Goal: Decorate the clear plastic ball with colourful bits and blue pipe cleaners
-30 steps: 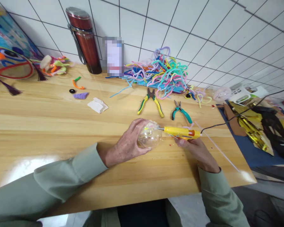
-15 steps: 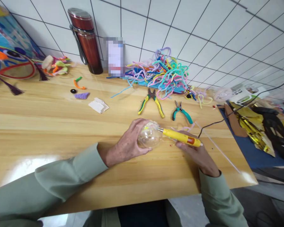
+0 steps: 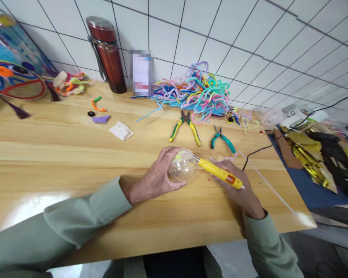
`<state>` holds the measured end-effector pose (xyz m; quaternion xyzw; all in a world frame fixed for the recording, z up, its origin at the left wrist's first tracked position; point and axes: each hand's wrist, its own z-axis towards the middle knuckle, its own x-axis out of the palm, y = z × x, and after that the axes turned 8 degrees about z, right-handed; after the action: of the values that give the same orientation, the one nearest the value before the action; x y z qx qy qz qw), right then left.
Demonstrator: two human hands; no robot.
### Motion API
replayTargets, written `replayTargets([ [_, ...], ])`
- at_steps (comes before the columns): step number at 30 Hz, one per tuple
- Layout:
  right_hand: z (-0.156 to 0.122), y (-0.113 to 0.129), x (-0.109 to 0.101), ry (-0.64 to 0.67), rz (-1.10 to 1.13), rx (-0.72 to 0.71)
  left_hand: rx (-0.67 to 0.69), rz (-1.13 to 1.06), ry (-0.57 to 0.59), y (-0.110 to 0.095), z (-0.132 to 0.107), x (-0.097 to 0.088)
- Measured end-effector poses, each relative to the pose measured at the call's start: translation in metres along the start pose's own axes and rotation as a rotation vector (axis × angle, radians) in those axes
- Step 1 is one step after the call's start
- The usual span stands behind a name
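Observation:
Near the middle of the wooden table (image 3: 75, 154), my left hand (image 3: 159, 173) is closed round a clear plastic ball (image 3: 183, 170). Some pale and yellow fuzzy stuff shows at the top of the ball. My right hand (image 3: 237, 189) grips a yellow glue gun (image 3: 217, 171), whose metal nozzle points left and meets or nearly meets the ball's upper right side. A white glue stick end pokes out of the gun's back. The fingers under the gun are partly hidden. A pink pipe cleaner (image 3: 227, 158) lies just behind the gun.
Yellow-handled pliers (image 3: 185, 127) and teal-handled pliers (image 3: 222, 139) lie beyond my hands. Behind them are a heap of pipe cleaners (image 3: 197, 94), a phone (image 3: 141, 73) and a red thermos (image 3: 107, 58). A black cord (image 3: 259, 150) crosses the right side. White paper (image 3: 121, 131) lies left.
The glue gun's back end has swung down toward me, so it slants more steeply. My right hand has shifted with it. The left hand holds the ball in nearly the same spot.

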<state>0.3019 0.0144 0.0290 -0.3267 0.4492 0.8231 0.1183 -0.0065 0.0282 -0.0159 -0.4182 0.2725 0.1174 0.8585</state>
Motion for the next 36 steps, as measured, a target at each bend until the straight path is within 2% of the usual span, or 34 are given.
replayTargets([
  [5, 0.0002, 0.0023, 0.0006, 0.033, 0.031, 0.036, 0.006, 0.002, 0.004, 0.0001, -0.0002, -0.0004],
  [9, 0.0008, 0.0074, -0.0004, -0.019, 0.071, 0.094, 0.000, -0.005, 0.001, 0.0001, -0.0008, 0.0001],
  [12, 0.0007, 0.0070, 0.0009, -0.033, 0.082, 0.088, 0.006, -0.006, -0.010, 0.0004, -0.0010, 0.0014],
  [21, -0.0010, 0.0062, 0.0017, 0.036, 0.044, 0.083, 0.021, -0.006, -0.004, 0.0006, -0.0009, 0.0009],
  [26, -0.0015, 0.0067, -0.0002, 0.036, 0.041, 0.060, 0.006, -0.002, -0.001, 0.0005, -0.0008, 0.0006],
  [31, -0.0033, 0.0030, 0.0021, -0.029, 0.040, 0.072, 0.004, 0.003, 0.006, 0.0000, -0.0001, 0.0005],
  [36, -0.0013, 0.0064, 0.0046, 0.011, 0.063, 0.092, 0.023, -0.003, -0.011, 0.0008, -0.0004, 0.0009],
])
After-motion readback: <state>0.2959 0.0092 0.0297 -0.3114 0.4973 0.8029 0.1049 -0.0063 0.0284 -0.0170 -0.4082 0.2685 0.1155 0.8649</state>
